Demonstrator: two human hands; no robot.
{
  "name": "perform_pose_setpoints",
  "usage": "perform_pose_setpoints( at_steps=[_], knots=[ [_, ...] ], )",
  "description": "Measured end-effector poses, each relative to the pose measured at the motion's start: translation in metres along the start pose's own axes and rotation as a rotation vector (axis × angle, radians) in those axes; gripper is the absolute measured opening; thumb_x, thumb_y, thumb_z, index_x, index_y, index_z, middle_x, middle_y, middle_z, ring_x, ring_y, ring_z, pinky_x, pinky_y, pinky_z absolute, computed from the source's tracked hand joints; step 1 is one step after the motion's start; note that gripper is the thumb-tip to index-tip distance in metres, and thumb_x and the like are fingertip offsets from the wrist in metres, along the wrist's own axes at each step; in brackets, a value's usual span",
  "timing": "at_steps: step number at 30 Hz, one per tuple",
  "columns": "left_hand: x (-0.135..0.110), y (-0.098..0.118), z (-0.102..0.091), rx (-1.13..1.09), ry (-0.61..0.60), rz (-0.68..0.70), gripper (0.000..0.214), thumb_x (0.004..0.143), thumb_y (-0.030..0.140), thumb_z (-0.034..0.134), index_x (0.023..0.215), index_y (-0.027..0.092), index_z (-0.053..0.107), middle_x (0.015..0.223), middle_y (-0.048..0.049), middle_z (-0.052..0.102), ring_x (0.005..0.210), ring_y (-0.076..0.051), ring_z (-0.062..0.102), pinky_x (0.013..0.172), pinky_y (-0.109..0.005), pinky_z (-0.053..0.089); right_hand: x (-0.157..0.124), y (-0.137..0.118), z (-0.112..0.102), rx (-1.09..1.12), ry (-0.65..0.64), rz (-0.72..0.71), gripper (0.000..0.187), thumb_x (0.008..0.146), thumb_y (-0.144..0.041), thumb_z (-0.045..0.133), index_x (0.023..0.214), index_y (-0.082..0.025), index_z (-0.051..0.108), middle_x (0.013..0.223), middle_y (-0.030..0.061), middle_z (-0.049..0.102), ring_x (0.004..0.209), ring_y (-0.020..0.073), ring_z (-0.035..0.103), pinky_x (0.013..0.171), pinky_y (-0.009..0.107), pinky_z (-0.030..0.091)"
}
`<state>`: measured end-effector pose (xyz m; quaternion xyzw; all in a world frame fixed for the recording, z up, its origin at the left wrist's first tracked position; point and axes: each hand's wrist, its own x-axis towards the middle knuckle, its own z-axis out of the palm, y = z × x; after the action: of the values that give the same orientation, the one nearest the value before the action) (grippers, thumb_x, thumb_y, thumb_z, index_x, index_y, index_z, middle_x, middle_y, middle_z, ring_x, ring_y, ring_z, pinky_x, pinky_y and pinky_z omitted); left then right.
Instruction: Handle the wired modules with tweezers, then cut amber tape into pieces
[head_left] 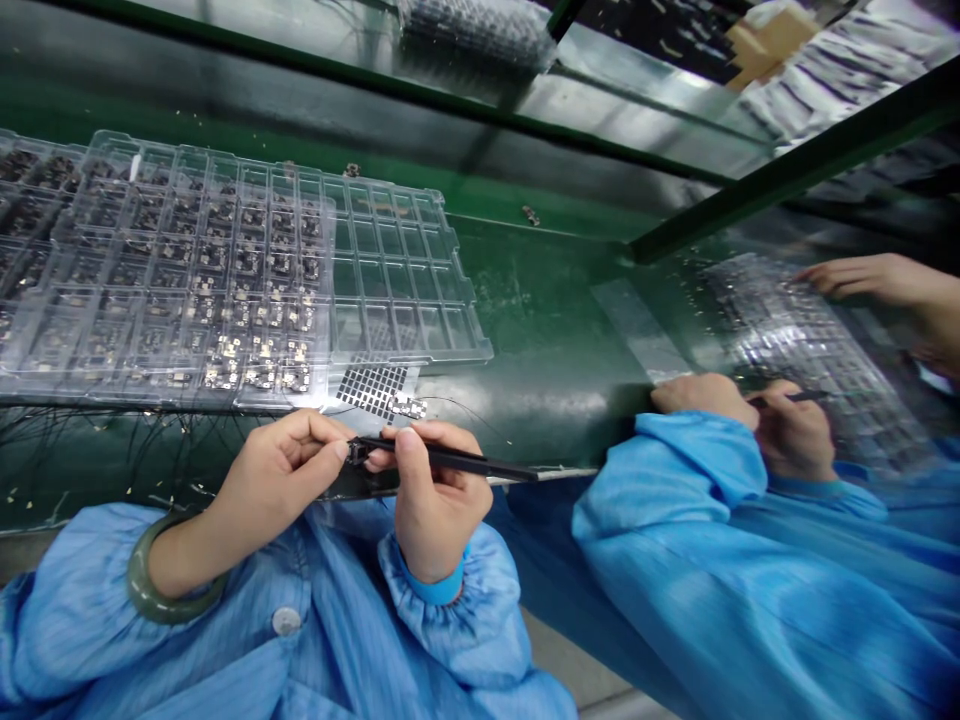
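My left hand (274, 478) is closed in a pinch on a tiny dark part (355, 452) at the near edge of the green bench. My right hand (433, 495) grips black tweezers (450, 459) whose tip meets that part beside my left fingertips. Just beyond my hands lies a small black grid piece (373, 386) with a few small boards beside it. A clear compartment tray (390, 280) stretches behind, its left cells filled with small circuit boards, its right cells bare. Both my arms wear blue sleeves, and a green bangle (154, 590) sits on my left wrist.
A co-worker in a blue coat (750, 560) sits to my right, their hands (750, 410) over another clear tray (810, 350) with a thin tool. Thin black wires (90, 440) sprawl under the left tray. A green frame bar (787, 165) crosses above the bench.
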<state>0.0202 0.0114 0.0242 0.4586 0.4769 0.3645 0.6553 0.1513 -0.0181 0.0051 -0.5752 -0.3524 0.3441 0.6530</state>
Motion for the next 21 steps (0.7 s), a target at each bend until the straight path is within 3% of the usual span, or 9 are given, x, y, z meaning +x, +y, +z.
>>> perform_pose_setpoints(
  at_steps=[8, 11, 16, 18, 21],
  knots=[
    [0.0, -0.005, -0.001, 0.016, 0.036, -0.025, 0.013, 0.078, 0.028, 0.065, 0.073, 0.017, 0.065, 0.072, -0.0033, 0.069, 0.069, -0.015, 0.064, 0.055, -0.022, 0.049, -0.003, 0.002, 0.001, -0.046, -0.014, -0.111, 0.006, 0.086, -0.028, 0.071, 0.087, -0.024, 0.066, 0.077, -0.0013, 0.07, 0.049, 0.0144, 0.07, 0.051, 0.028, 0.062],
    [-0.001, -0.006, -0.001, 0.039, 0.048, 0.013, 0.012, 0.076, 0.026, 0.066, 0.07, 0.017, 0.063, 0.072, -0.0025, 0.068, 0.065, -0.013, 0.062, 0.053, -0.021, 0.047, -0.005, 0.001, -0.002, -0.097, -0.05, -0.231, 0.003, 0.087, -0.025, 0.069, 0.089, -0.026, 0.067, 0.076, -0.0007, 0.071, 0.054, 0.0164, 0.07, 0.053, 0.031, 0.061],
    [-0.005, -0.005, 0.0, 0.093, 0.038, 0.072, 0.01, 0.075, 0.021, 0.065, 0.069, 0.016, 0.061, 0.076, -0.0022, 0.068, 0.054, -0.008, 0.054, 0.046, -0.018, 0.041, -0.002, 0.0, -0.011, -0.193, -0.125, -0.456, 0.015, 0.087, -0.022, 0.069, 0.098, -0.032, 0.067, 0.082, 0.0011, 0.075, 0.067, 0.0219, 0.071, 0.061, 0.039, 0.059],
    [-0.006, -0.005, -0.001, 0.112, 0.056, 0.081, 0.01, 0.075, 0.021, 0.065, 0.068, 0.016, 0.06, 0.078, -0.0024, 0.069, 0.051, -0.006, 0.049, 0.044, -0.018, 0.038, 0.002, -0.002, -0.015, -0.204, -0.041, -0.494, 0.005, 0.09, -0.029, 0.065, 0.094, -0.032, 0.067, 0.08, 0.0013, 0.074, 0.068, 0.0229, 0.069, 0.063, 0.04, 0.057],
    [-0.008, -0.005, -0.001, 0.126, 0.069, 0.111, 0.011, 0.078, 0.02, 0.064, 0.069, 0.016, 0.061, 0.08, -0.0026, 0.069, 0.05, -0.006, 0.048, 0.044, -0.017, 0.038, 0.008, -0.006, -0.02, -0.167, 0.13, -0.461, 0.026, 0.098, -0.038, 0.049, 0.079, -0.028, 0.064, 0.084, 0.0034, 0.07, 0.079, 0.0235, 0.067, 0.073, 0.042, 0.055]
  ],
)
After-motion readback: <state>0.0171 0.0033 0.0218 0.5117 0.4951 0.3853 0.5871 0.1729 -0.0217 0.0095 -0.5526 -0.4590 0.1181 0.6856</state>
